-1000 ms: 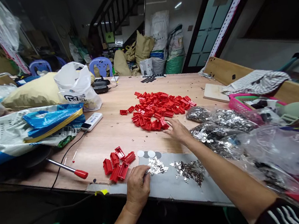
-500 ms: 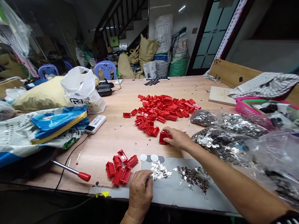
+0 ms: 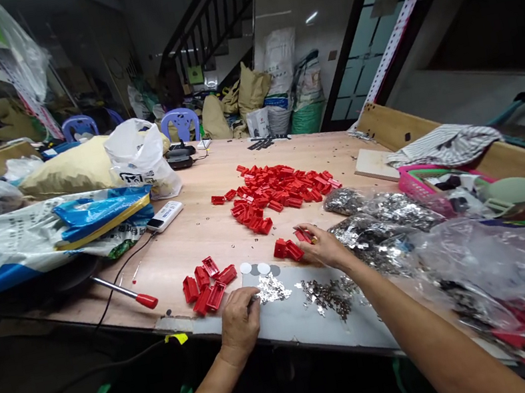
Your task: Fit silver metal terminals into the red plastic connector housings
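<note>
My right hand [image 3: 325, 248] is closed on a small red plastic piece [image 3: 302, 235], beside a few more red pieces [image 3: 287, 249] just left of it. My left hand [image 3: 240, 321] rests curled at the near table edge, fingertips pinched at a small heap of shiny metal bits [image 3: 272, 288] on a grey mat [image 3: 294, 321]. A second heap of darker metal bits [image 3: 329, 293] lies to the right on the mat. A big pile of red pieces [image 3: 282, 193] sits mid-table, and a small group of red pieces [image 3: 207, 286] lies left of my left hand.
Clear bags of metal parts [image 3: 382, 216] crowd the right side, with a pink basket [image 3: 417, 183] behind. At left lie sacks [image 3: 44, 228], a white remote [image 3: 164, 215], a red-handled tool [image 3: 127, 293] and a white plastic bag [image 3: 141, 157]. Chairs and sacks stand beyond the wooden table [image 3: 189, 243].
My right hand drew back from the big red pile toward me, bringing a few red pieces along and keeping hold of one. My left hand stayed at the shiny bits.
</note>
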A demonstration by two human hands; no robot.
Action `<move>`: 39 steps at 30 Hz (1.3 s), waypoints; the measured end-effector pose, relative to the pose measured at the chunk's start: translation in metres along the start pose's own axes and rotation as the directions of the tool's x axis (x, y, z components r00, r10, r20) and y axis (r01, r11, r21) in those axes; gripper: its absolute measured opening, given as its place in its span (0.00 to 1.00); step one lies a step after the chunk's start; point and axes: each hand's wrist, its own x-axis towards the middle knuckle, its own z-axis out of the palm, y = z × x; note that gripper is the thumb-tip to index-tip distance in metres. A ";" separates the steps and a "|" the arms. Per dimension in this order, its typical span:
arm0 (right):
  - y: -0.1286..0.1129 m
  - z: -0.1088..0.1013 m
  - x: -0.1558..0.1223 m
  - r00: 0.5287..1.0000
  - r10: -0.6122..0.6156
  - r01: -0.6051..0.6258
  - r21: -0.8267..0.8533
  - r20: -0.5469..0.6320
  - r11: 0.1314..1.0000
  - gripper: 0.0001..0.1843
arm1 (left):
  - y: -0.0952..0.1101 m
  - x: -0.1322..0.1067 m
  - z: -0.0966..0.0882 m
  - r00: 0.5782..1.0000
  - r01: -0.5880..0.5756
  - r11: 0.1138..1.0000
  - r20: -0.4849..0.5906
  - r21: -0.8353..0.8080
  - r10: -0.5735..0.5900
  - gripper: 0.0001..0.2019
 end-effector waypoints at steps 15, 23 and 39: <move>-0.076 0.041 -0.158 0.962 -0.251 0.218 0.253 0.106 0.943 0.25 | 0.065 -0.024 -0.021 0.806 0.589 0.515 0.403 -0.623 -0.435 0.20; -0.066 0.035 -0.187 0.947 -0.264 0.200 0.310 0.181 0.930 0.26 | 0.065 -0.045 -0.025 0.659 0.714 0.103 0.615 -0.693 -0.434 0.16; -0.038 0.018 -0.125 0.977 -0.003 0.099 -0.443 0.211 0.891 0.10 | 0.069 -0.046 -0.041 0.580 0.713 -0.195 0.723 -0.673 -0.374 0.19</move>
